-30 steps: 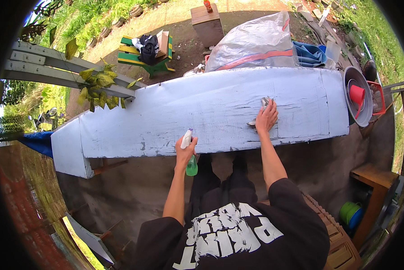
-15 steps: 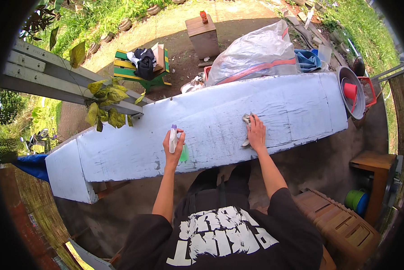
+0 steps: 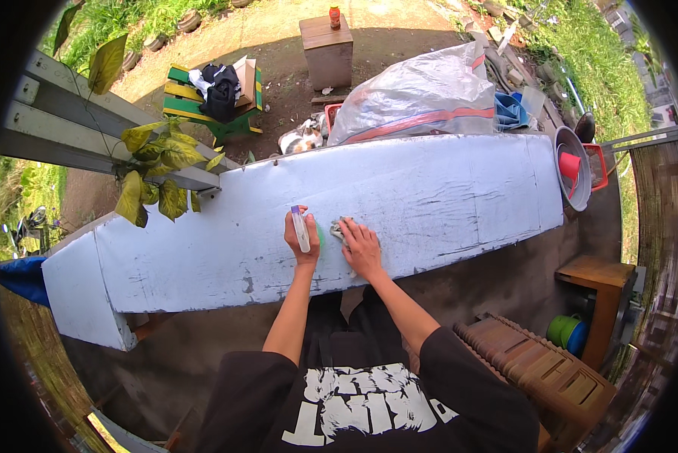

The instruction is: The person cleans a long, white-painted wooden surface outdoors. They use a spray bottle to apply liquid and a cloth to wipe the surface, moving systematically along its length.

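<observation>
One long pale-blue painted plank with flaking paint (image 3: 429,204) is laid crosswise, its long axis running left to right, the right end tilted slightly away. One small white spray bottle with a green body (image 3: 302,229) is held upright in the closed left hand (image 3: 301,240). One crumpled grey rag (image 3: 339,228) is pressed flat onto the plank under the spread right hand (image 3: 362,248).

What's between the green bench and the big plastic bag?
In the head view, a cat lies on the dirt between the green bench and the plastic bag, near the bag's corner.
</observation>
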Available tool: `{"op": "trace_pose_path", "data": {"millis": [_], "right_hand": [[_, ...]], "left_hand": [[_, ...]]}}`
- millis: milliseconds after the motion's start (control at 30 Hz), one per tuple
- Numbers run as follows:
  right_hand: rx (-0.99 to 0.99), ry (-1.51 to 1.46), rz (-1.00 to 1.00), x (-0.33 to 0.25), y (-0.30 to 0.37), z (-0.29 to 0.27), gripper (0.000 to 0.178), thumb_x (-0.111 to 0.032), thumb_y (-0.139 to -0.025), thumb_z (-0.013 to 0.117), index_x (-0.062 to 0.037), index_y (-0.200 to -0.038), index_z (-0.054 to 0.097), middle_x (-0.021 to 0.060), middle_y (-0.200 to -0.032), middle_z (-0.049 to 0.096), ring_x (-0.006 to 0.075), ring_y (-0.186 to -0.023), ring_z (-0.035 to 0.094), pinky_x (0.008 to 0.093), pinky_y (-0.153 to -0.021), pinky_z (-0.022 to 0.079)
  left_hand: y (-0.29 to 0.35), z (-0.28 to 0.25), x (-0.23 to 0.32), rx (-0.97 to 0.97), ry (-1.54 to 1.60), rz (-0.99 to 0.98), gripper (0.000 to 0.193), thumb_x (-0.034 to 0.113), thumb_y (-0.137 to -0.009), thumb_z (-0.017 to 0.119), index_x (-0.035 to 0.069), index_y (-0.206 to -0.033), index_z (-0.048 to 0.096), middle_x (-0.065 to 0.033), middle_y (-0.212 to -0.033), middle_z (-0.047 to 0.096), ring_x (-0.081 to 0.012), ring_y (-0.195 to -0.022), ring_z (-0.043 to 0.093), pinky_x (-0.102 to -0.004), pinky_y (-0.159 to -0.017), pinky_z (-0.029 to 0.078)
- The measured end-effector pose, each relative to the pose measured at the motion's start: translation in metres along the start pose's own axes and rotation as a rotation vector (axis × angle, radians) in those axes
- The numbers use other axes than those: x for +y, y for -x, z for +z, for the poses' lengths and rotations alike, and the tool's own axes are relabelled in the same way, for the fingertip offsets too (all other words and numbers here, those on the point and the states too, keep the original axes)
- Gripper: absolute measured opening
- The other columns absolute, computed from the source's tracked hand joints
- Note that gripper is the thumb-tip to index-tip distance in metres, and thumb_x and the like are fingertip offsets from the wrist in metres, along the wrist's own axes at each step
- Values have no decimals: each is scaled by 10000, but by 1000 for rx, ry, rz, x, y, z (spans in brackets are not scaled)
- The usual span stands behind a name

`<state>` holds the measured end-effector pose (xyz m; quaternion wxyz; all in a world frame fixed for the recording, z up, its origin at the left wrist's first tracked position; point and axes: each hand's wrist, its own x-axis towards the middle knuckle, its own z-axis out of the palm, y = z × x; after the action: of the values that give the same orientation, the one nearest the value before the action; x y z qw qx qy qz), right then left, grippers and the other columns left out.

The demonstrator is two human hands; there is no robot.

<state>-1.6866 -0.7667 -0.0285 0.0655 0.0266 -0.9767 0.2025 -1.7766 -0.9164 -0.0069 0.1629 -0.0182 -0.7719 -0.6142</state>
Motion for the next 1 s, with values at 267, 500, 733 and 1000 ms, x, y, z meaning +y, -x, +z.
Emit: {"op": "trace_pose_path", "data": {"millis": [267,500,733,1000], "right_hand": [[-25,118,-66,123,-36,-45,692,-133,-799,731,-113,-1460,530,27,-1487,508,251,-1231,511,406,-990,419],[251,80,190,128,-157,-17,510,-203,-910,652,-89,-1400,570,59,-1428,540,272,-1182,541,424,-954,441],[242,66,383,127,-120,-19,514,-186,-979,593,-33,-1461,499,99,-1469,492,292,-1231,500,433,-990,403],[-62,-4,-121,139,-27,-53,582,-164,-894,682,-54,-1445,529,123,-1479,503,289,-1179,526,419,-961,427]], "left_hand": [[6,18,4,94,-154,164,204,71,-899,619,-21,-1081,612,-143,-973,657,-253,-790,638,-354,-720,525],[-5,36,17,229,-214,87,154,109,-878,602,14,-993,638,-65,-777,597,-160,-630,552,-314,-608,468],[3,40,7,265,-292,148,203,122,-896,602,-4,-1052,633,-71,-844,642,-129,-624,572,-296,-632,492],[16,45,8,479,-179,29,201,142,-929,605,-23,-1043,601,-101,-847,663,-154,-693,646,-326,-676,555]]}}
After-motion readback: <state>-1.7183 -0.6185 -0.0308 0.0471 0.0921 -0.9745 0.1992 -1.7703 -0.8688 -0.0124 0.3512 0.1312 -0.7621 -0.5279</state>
